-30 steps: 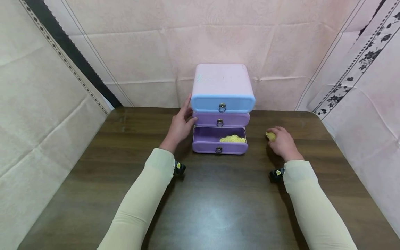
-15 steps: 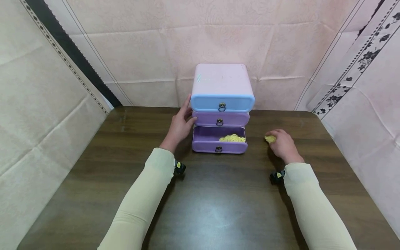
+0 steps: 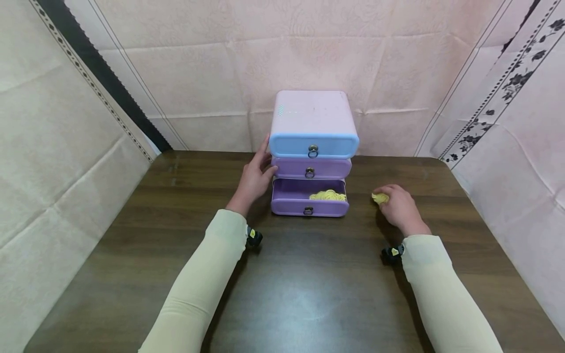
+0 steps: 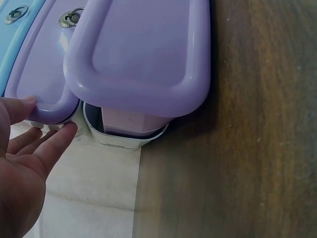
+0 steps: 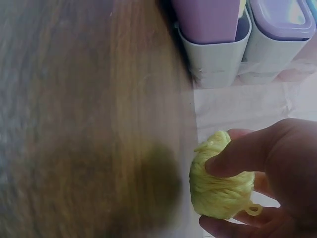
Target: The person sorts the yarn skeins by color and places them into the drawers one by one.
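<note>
A small chest of drawers (image 3: 314, 113) with a pinkish-white top stands at the table's back. Its top drawer front is blue, the two lower ones purple. The bottom drawer (image 3: 310, 208) is pulled out, with yellow yarn (image 3: 327, 195) in its right part. My left hand (image 3: 252, 181) holds the chest's left side, the thumb on the middle drawer's front (image 4: 47, 74) and the fingers round its edge. To the right of the chest, my right hand (image 3: 400, 208) grips a ball of yellow yarn (image 5: 218, 183) between thumb and fingers, a short loop hanging from it.
The brown wooden table (image 3: 291, 289) reaches back to a pale cloth (image 3: 212, 83) hung behind the chest. More patterned cloth stands along both sides. Metal ring pulls (image 3: 308, 211) hang on the drawer fronts.
My right hand has shifted slightly left with the yarn ball, toward the chest. The left hand stays at the chest's side, and the bottom drawer remains pulled out.
</note>
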Demonstrator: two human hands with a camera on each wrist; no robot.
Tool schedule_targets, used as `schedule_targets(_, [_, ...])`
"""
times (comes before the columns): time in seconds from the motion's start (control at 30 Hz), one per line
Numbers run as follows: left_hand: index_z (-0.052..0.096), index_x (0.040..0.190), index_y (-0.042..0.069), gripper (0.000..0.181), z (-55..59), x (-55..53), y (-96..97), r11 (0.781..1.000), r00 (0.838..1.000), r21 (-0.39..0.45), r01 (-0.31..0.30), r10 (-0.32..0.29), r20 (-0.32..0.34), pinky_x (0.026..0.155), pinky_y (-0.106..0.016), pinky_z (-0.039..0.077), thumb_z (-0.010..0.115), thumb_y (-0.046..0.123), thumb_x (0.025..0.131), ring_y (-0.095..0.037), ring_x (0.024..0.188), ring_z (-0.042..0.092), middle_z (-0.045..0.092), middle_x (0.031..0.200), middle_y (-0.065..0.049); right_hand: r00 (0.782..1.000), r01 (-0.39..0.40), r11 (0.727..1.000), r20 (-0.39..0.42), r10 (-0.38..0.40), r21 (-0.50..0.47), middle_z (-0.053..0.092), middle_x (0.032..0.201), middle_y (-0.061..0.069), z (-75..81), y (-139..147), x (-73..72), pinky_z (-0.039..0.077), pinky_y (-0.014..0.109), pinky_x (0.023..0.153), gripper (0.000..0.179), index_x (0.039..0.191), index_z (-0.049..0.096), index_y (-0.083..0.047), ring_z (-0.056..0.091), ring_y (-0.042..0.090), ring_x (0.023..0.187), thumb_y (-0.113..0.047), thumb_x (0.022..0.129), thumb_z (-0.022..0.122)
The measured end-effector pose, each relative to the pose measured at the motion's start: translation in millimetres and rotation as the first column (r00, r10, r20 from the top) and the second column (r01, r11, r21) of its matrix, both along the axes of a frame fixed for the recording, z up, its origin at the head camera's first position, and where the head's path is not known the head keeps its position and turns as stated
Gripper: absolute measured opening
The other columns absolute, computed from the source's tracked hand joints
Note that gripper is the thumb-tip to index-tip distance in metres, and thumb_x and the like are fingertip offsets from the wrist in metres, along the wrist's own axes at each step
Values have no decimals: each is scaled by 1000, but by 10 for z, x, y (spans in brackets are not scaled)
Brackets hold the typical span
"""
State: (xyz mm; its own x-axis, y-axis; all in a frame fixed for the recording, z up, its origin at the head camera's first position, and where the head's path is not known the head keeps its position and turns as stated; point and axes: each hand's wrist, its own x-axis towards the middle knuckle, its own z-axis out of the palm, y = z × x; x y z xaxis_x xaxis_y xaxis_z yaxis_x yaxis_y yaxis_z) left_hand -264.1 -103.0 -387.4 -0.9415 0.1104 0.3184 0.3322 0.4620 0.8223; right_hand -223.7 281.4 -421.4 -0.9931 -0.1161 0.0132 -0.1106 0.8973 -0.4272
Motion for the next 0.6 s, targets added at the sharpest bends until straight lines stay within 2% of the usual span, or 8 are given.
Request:
schedule_targets(0.17, [13, 153, 45, 83, -8, -1, -1, 1000, 1000, -6, -2, 2, -3, 108, -38, 44, 61, 11, 95, -24, 133, 50, 52, 144, -13, 999, -10, 1000, -51, 9, -13, 43, 142, 26, 44, -47, 44, 35, 67, 102, 37, 126, 60, -6, 42, 49, 126, -3, 89, 59])
schedule_targets(0.37, [9, 148, 56, 86, -6, 5, 1, 1000, 1000, -11, -6, 6, 4, 108, -37, 45, 60, 11, 95, -23, 132, 51, 52, 144, -12, 993, -42, 999, -114, 39, -19, 47, 139, 25, 126, -133, 80, 39, 65, 99, 37, 124, 61, -7, 46, 47, 122, -4, 88, 61])
schedule_targets(0.6, [7, 144, 63, 88, -12, 9, 3, 1000, 1000, -18, -9, 9, 8, 107, -38, 45, 60, 11, 96, -23, 132, 51, 53, 143, -11, 995, -33, 999, -100, 30, -31, 46, 143, 22, 234, -253, 122, 37, 65, 103, 36, 126, 61, -9, 44, 46, 128, -7, 90, 62])
